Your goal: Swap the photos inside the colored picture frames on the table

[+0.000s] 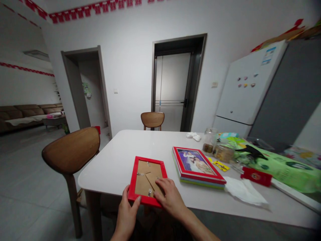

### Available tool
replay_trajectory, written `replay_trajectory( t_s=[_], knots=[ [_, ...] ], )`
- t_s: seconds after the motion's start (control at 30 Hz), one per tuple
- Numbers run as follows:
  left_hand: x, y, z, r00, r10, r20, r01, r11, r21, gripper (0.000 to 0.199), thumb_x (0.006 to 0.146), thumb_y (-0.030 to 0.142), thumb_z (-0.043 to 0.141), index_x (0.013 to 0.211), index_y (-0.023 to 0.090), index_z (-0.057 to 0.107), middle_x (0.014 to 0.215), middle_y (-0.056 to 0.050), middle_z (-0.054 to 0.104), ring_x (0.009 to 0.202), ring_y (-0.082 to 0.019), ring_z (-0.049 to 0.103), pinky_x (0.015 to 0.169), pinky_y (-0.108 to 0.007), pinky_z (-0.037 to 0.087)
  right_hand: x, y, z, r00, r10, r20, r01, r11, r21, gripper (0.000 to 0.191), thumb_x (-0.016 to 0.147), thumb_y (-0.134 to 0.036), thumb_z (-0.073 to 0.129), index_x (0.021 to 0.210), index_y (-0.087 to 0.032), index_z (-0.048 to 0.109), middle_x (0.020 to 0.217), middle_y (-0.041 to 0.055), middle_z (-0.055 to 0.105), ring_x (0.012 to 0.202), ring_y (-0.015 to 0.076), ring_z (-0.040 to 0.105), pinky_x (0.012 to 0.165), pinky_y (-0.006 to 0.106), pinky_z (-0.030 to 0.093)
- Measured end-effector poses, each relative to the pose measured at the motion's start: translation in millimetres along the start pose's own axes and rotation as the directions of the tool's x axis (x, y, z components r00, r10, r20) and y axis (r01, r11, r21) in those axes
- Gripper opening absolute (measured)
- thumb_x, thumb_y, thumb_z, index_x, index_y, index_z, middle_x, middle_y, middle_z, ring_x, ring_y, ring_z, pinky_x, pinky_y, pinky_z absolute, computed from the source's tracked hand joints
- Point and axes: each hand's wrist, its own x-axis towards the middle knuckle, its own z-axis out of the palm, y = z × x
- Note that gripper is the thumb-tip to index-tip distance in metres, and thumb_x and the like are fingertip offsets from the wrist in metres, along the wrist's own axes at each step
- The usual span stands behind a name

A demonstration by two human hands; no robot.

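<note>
A red picture frame (132, 177) lies face down at the table's near edge, its brown backing board (143, 168) and small metal clips showing. My left hand (127, 209) grips the lower left corner of the frame, thumb on top of the red border. On the lower right part of the backing, my right hand (170, 197) rests with its fingers bent and spread, nearest to the clips there; nothing is visibly held in it. To the right is a stack of frames, the top one a red frame (180, 160) with a photo facing up.
Beside the stack are a white tissue (247, 191), a red packet (256, 176), yellow cards (220, 165), glass jars (209, 142) and a green plastic bag (283, 169). Wooden chairs stand at the left (72, 150) and far side (152, 119) of the white table (112, 160).
</note>
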Motion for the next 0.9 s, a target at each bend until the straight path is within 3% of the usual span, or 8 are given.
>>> replay_trajectory(
  t_s=[0.2, 0.43, 0.67, 0.83, 0.9],
  knots=[
    [-11.1, -17.3, -2.4, 0.987, 0.093, 0.134, -0.135, 0.927, 0.35, 0.054, 0.076, 0.035, 0.045, 0.122, 0.009, 0.034, 0.122, -0.015, 0.045, 0.117, -0.025, 0.036, 0.098, -0.041, 0.023, -9.1, 0.3, -6.9, 0.999, -0.001, 0.037, 0.006, 0.991, -0.135, 0.037, 0.072, -0.033, 0.047, 0.105, -0.018, 0.056, 0.109, 0.0076, 0.055, 0.103, 0.0214, 0.041, 0.089, 0.032, 0.032],
    [-8.3, -19.3, -6.5, 0.949, 0.133, 0.287, -0.281, 0.77, 0.572, 0.055, 0.078, 0.036, 0.043, 0.126, 0.01, 0.032, 0.128, -0.013, 0.039, 0.12, -0.023, 0.032, 0.101, -0.045, 0.015, -14.6, -2.8, -12.8, 0.995, 0.03, 0.091, -0.01, 0.976, -0.216, 0.037, 0.072, -0.033, 0.046, 0.106, -0.022, 0.055, 0.113, 0.0064, 0.053, 0.106, 0.0223, 0.039, 0.09, 0.033, 0.031],
    [-4.6, -7.4, -10.1, 0.916, 0.12, 0.383, -0.347, 0.714, 0.608, 0.056, 0.075, 0.032, 0.049, 0.125, 0.013, 0.034, 0.131, -0.013, 0.034, 0.122, -0.024, 0.027, 0.1, -0.046, 0.019, -8.2, -6.0, -21.6, 0.986, 0.006, 0.169, 0.034, 0.972, -0.231, 0.035, 0.068, -0.033, 0.052, 0.102, -0.025, 0.057, 0.113, 0.007, 0.051, 0.105, 0.0238, 0.041, 0.088, 0.035, 0.032],
    [4.9, 15.5, -5.9, 0.824, 0.105, 0.556, -0.455, 0.707, 0.541, 0.046, 0.067, 0.027, 0.06, 0.109, 0.011, 0.052, 0.128, -0.016, 0.039, 0.12, -0.026, 0.03, 0.099, -0.041, 0.025, 8.1, -15.7, -20.3, 0.907, -0.228, 0.353, 0.247, 0.969, -0.008, 0.027, 0.068, -0.02, 0.052, 0.092, -0.027, 0.063, 0.11, 0.0052, 0.051, 0.101, 0.0177, 0.045, 0.086, 0.029, 0.033],
    [6.9, 20.5, -2.7, 0.817, 0.097, 0.569, -0.46, 0.704, 0.541, 0.036, 0.065, 0.026, 0.062, 0.098, 0.012, 0.058, 0.124, -0.016, 0.044, 0.119, -0.027, 0.032, 0.099, -0.041, 0.025, 11.6, -20.1, -14.2, 0.894, -0.274, 0.355, 0.278, 0.96, 0.04, 0.022, 0.071, -0.019, 0.049, 0.083, -0.027, 0.065, 0.101, 0.0035, 0.055, 0.096, 0.0156, 0.047, 0.083, 0.028, 0.034]
  ],
)
